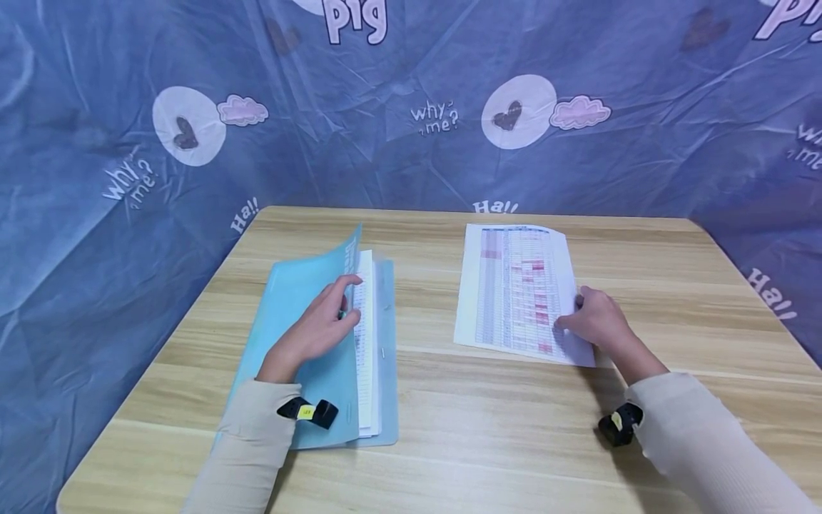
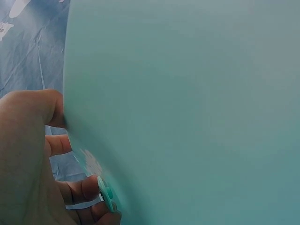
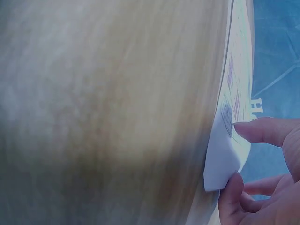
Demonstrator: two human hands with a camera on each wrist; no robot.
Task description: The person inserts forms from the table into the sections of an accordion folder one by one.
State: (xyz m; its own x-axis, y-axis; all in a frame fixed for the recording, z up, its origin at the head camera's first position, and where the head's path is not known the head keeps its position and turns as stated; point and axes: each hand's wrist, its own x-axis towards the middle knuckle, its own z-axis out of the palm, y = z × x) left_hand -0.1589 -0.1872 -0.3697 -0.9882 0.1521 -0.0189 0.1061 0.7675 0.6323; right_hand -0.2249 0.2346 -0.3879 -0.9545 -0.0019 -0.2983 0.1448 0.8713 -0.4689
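On the left of the table lies a light blue plastic document folder (image 1: 298,285), its cover partly lifted at the right side. My left hand (image 1: 315,325) grips that cover's edge; in the left wrist view its fingertips are at a small green snap button (image 2: 107,194). White printed papers (image 1: 365,371) show inside the folder, partly hidden by the cover. To the right, my right hand (image 1: 600,318) pinches the right edge of a printed table sheet (image 1: 520,293) with red-marked cells. That edge is raised a little off the wood, as the right wrist view shows.
The wooden table (image 1: 475,442) has rounded corners. A blue patterned cloth (image 1: 385,150) hangs behind it and along both sides. Black wrist cameras sit on the left sleeve (image 1: 247,442) and the right sleeve (image 1: 700,435).
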